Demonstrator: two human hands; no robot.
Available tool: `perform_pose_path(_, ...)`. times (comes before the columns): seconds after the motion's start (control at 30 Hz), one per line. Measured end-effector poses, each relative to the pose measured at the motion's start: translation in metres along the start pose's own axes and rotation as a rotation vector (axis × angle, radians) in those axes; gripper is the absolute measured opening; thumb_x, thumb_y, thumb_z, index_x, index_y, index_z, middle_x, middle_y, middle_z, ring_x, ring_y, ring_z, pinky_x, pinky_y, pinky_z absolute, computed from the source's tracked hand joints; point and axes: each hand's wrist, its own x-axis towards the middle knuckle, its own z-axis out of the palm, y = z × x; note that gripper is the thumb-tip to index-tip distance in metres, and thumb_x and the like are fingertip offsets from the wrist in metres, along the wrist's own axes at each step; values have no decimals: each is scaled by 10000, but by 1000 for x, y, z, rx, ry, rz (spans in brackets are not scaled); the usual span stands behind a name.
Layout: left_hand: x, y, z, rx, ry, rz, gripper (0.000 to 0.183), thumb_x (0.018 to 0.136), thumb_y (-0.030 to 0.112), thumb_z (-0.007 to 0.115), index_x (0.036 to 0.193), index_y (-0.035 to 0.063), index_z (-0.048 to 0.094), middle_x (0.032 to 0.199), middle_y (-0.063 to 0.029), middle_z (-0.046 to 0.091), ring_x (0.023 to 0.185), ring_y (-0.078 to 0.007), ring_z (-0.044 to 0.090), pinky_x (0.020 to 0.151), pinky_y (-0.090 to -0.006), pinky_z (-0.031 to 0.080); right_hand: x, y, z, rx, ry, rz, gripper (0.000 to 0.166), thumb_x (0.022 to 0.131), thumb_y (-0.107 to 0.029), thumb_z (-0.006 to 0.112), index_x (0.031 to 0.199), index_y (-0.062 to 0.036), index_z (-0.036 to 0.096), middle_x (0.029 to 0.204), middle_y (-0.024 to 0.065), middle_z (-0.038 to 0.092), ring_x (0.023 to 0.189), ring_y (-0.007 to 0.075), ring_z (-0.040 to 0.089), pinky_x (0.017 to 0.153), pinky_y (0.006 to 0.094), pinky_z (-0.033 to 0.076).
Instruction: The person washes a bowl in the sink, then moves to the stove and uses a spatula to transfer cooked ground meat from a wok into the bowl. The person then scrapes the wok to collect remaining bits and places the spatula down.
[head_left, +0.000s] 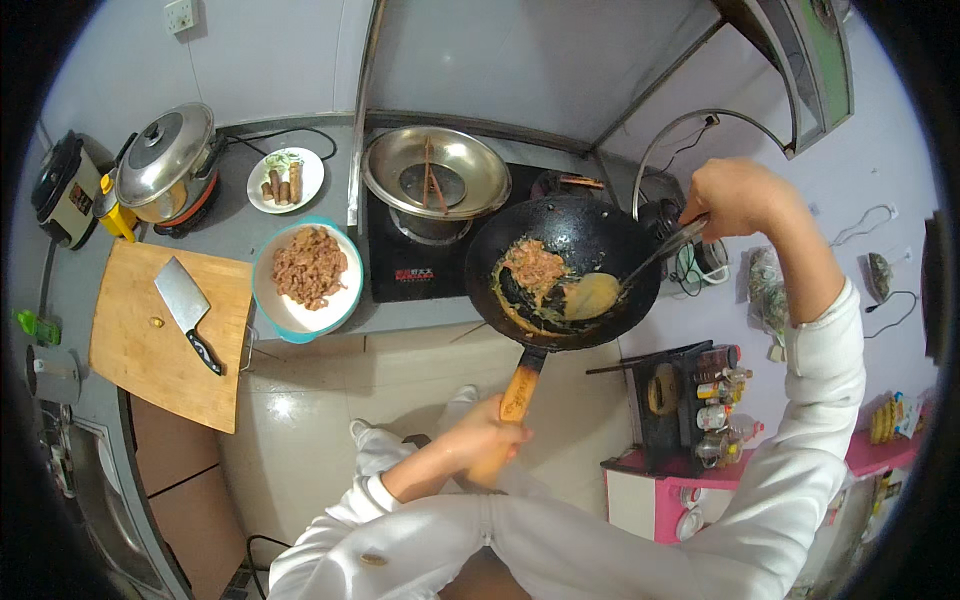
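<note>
My left hand (480, 441) grips the wooden handle (519, 394) of a black wok (600, 225). Raised over the wok's far right side, my right hand (739, 199) holds the metal shank of a cooking spatula (651, 259). The spatula's blade rests in the wok, coated in yellowish batter or egg. Beside the blade lies a clump of pinkish minced meat (536, 266), and a thin yellowish layer lines the wok's near inner wall. To the left, a white bowl with a teal rim (307, 326) contains more minced meat (309, 268).
A cleaver (184, 296) lies on a wooden cutting board (127, 322). Behind the bowl stand a plate (311, 187) with brown root pieces and a lidded pot (169, 169). A steel basin (480, 176) sits on the cooktop (420, 274). Several bottles (720, 412) crowd a pink shelf (637, 461).
</note>
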Motion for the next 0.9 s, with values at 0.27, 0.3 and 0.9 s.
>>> perform_pose_path(0.27, -76, -11, -31, 33, 24, 24, 278, 748, 53, 568, 966, 21, 398, 653, -44, 473, 503, -132, 486, 454, -278, 402, 35, -91, -18, -75, -37, -35, 318, 609, -168, 717, 926, -183, 694, 833, 91, 660, 787, 288, 622, 675, 368, 491)
perform_pose_path(0.3, -84, -13, -34, 19, 14, 24, 286, 749, 51, 566, 974, 20, 394, 652, -46, 473, 503, -134, 486, 453, -278, 402, 43, -99, -15, -32, -13, -58, 323, 616, -168, 716, 938, -176, 691, 840, 94, 659, 793, 290, 620, 680, 369, 490)
perform_pose_path(0.9, -187, -13, -73, -186, -17, 40, 351, 735, 5, 560, 1032, 11, 374, 698, -77, 484, 501, -161, 491, 454, -279, 395, 57, -176, -124, -290, 63, -138, 375, 594, -79, 715, 952, -188, 692, 813, 71, 665, 778, 251, 625, 662, 358, 497)
